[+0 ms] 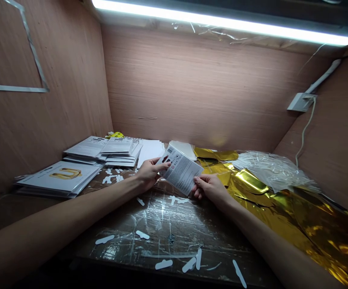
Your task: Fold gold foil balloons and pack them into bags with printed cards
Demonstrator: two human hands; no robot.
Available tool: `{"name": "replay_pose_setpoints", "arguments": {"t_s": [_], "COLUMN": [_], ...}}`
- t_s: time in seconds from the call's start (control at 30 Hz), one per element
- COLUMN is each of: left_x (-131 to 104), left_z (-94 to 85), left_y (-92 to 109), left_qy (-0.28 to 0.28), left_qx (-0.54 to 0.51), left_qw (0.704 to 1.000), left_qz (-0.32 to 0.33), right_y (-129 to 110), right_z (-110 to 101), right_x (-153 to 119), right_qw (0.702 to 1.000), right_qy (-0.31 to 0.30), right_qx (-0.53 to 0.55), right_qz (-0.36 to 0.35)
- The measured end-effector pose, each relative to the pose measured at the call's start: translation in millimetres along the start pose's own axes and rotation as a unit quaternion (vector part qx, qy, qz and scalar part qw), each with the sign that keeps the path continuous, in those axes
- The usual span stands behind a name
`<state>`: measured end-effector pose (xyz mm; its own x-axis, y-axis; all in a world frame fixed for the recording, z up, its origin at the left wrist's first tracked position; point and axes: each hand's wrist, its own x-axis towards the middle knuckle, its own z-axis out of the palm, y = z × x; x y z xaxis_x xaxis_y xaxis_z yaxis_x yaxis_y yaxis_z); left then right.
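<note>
Both of my hands grip one printed card packet, held tilted above the table with its text and barcode side facing me. My left hand pinches its upper left corner, close to a dark red hanger slot. At the lower right edge, my right hand has it between thumb and fingers. Small white paper cut-outs lie on the table just below the packet. Gold foil pieces are spread beside my right hand and forearm.
Stacked packets stand at the left, one stack showing a gold U. White sheets lie at the back. White strips in clear plastic sit at the right. Wooden walls enclose the dark table; a cable hangs from a socket box.
</note>
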<state>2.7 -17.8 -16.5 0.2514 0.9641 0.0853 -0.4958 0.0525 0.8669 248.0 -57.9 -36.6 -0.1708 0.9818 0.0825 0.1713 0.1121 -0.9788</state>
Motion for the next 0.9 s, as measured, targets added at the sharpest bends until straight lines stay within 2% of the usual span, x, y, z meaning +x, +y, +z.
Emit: {"name": "replay_pose_setpoints", "arguments": {"t_s": [0.1,0.33,0.6,0.9], "left_x": [-3,-7,-9,-11], "left_z": [5.7,12.7,18.0,19.6], "left_y": [-3,0,-9,-12], "left_qy": [0.037,0.016,0.049,0.034], "left_qx": [-0.043,-0.104,-0.105,-0.105], "left_qw": [0.998,0.994,0.993,0.994], "left_qz": [-0.002,-0.004,0.013,0.023], "right_y": [0,-4,-9,-13], "right_z": [6,8,16,19], "right_x": [-1,-3,-6,-11], "right_qw": [0.999,0.997,0.994,0.996], "right_qy": [-0.012,-0.008,-0.004,0.011], "right_qx": [0.037,0.080,0.096,0.089], "right_qz": [0.000,0.014,0.048,0.029]}}
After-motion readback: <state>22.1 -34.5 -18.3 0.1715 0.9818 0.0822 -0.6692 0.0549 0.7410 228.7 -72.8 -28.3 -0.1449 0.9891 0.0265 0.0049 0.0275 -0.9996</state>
